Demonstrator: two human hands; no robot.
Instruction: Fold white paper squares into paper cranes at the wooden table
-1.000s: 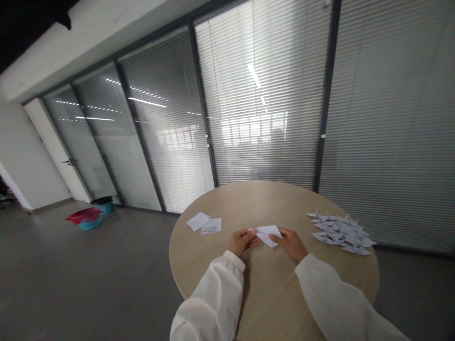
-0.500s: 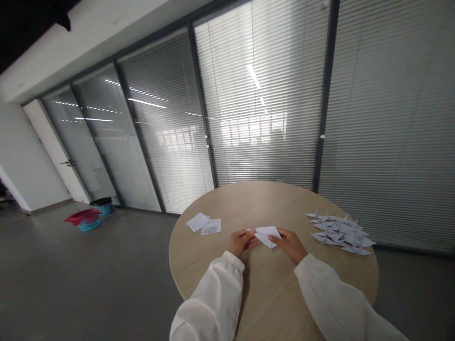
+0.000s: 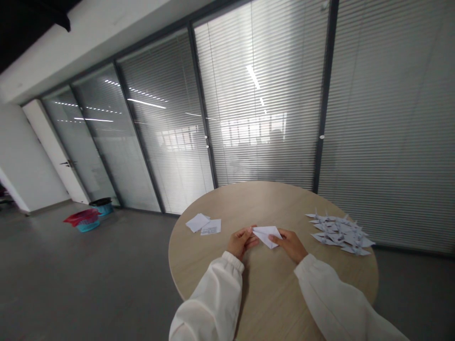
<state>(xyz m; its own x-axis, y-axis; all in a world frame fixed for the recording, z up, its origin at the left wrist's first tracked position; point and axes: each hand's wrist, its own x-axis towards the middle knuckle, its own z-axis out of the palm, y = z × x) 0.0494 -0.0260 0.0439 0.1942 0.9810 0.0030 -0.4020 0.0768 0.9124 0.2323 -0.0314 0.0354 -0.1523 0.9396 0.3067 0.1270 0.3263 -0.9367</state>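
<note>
Your two arms in white sleeves reach out over the round, light wooden table (image 3: 270,293). Your left hand (image 3: 241,241) pinches the left tip of a small, white, folded paper triangle (image 3: 267,235). Your right hand (image 3: 290,244) pinches its right side, low down. The paper sits right between your hands, just above the table top. Its long side runs left to right, and its point aims down toward you. Both hands are just as near to it.

A bit farther, on the left, two flat white paper slips (image 3: 205,224) lie side by side. One has tiny print, too small to read. On the right sits a heap of white folded paper cranes (image 3: 340,232).
</note>
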